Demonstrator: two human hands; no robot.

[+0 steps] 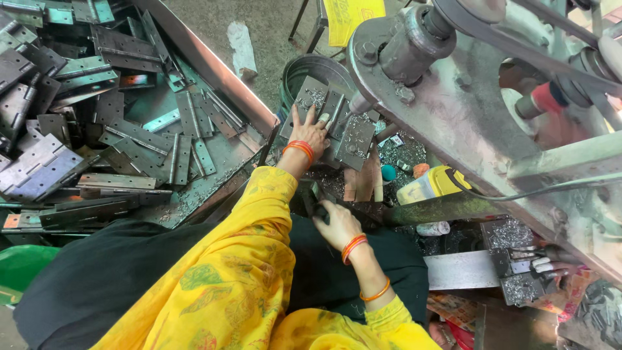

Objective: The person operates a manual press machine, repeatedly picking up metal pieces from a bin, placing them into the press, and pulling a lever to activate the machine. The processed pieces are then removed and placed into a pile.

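Reaching away from the body, the left hand lies flat with its fingers spread wide on a fan of grey metal hinge plates, which rest beneath the spindle of a heavy drilling machine; pressing down seems to be what keeps the plates steady there among the metal shavings. Nearer the body, the right hand curls around a dark part at the edge of the desk; its fingers look closed, though what exactly they grip cannot be told. Both wrists carry orange bangles and both arms are bent at the elbow in yellow sleeves. At the far left a tray holds a loose heap of hinges, seemingly within easy reach.
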